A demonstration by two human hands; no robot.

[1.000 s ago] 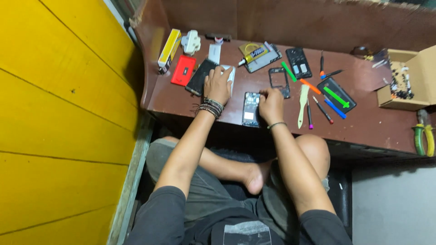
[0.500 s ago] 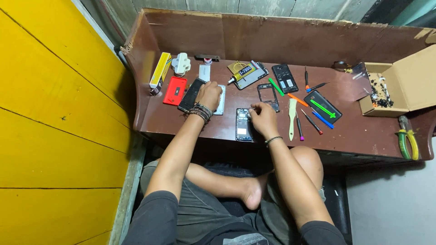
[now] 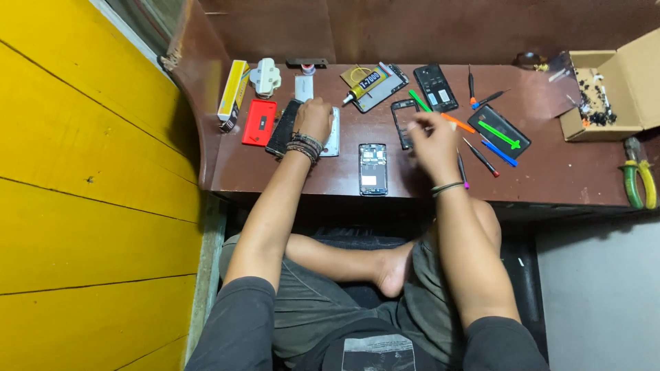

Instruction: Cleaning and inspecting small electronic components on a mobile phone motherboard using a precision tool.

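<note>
My left hand (image 3: 315, 118), with bead bracelets on the wrist, lies on a pale flat phone panel (image 3: 334, 137), fingers curled over it, beside a black phone (image 3: 282, 128). My right hand (image 3: 430, 137) is lifted a little above the brown desk (image 3: 550, 172), to the right of an opened phone (image 3: 372, 168) with its insides showing. It is blurred, with fingers bent near an empty black phone frame (image 3: 401, 118); whether it holds a small pale tool is unclear.
On the desk lie a red case (image 3: 259, 122), a yellow box (image 3: 232, 93), a glue tube (image 3: 363, 85), a black back cover (image 3: 434, 86), several coloured screwdrivers (image 3: 498, 152), a cardboard box (image 3: 605, 89) and pliers (image 3: 636, 175). A yellow wall stands left.
My right hand has left the opened phone and moved up and to the right, toward the tools. My left hand stays on the pale panel. The camera has shifted closer.
</note>
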